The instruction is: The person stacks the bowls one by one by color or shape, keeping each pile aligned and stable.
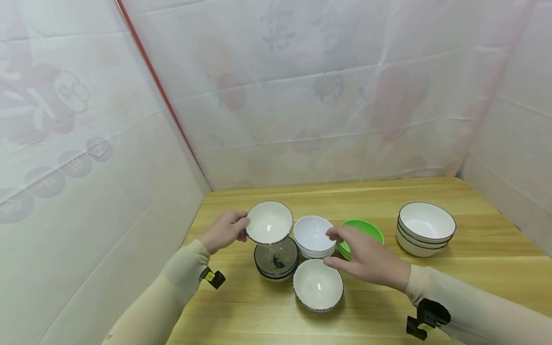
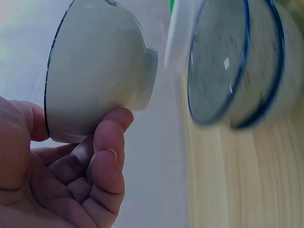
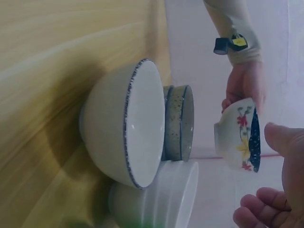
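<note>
While the left hand (image 1: pixel 224 231) pinches a small flowered bowl (image 1: pixel 269 223) by its rim, tilted and lifted clear above the dark fish-pattern bowls (image 1: pixel 276 259) stacked at centre-left, the right hand (image 1: pixel 366 258) hovers with fingers loosely spread and holding nothing, just over the white bowl stack (image 1: pixel 314 235) and green bowls (image 1: pixel 366 229). All bowls look empty: a speckled-rim bowl (image 1: pixel 318 285) sits nearest, and a three-bowl stack (image 1: pixel 426 228) stands well apart at far right on the wooden table (image 1: pixel 474 278).

No text can be read; the backdrop sheet (image 1: pixel 302 96) bears only faint, blurred characters
</note>
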Demonstrator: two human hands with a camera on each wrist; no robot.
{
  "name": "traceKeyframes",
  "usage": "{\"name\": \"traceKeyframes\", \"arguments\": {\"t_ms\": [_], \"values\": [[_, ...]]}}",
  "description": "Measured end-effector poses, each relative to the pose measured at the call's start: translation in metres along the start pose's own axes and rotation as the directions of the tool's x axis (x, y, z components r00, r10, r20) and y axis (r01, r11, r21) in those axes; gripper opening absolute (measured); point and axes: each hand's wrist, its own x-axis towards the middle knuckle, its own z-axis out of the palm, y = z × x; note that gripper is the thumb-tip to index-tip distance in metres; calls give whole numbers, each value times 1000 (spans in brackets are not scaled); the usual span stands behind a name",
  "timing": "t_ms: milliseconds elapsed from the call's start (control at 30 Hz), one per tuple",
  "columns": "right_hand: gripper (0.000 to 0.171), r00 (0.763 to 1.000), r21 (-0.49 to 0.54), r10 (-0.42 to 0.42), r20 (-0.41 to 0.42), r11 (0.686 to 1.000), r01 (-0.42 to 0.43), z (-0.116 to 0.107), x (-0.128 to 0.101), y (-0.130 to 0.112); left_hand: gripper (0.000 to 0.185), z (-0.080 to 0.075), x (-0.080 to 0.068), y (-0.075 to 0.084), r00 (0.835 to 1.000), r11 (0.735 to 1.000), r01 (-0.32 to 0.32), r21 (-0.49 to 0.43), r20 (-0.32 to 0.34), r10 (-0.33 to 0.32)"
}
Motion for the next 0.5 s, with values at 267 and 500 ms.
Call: {"name": "traceKeyframes", "arguments": {"t_ms": [267, 500], "values": [[81, 1000, 26, -8, 14, 1000, 7, -1, 7, -3, 27, 27, -4, 24, 985, 990, -131, 49, 123, 124], [103, 995, 135, -93, 37, 987, 88, 8, 9, -2, 27, 50, -6, 34, 957, 967, -240, 85, 190, 221]]}}
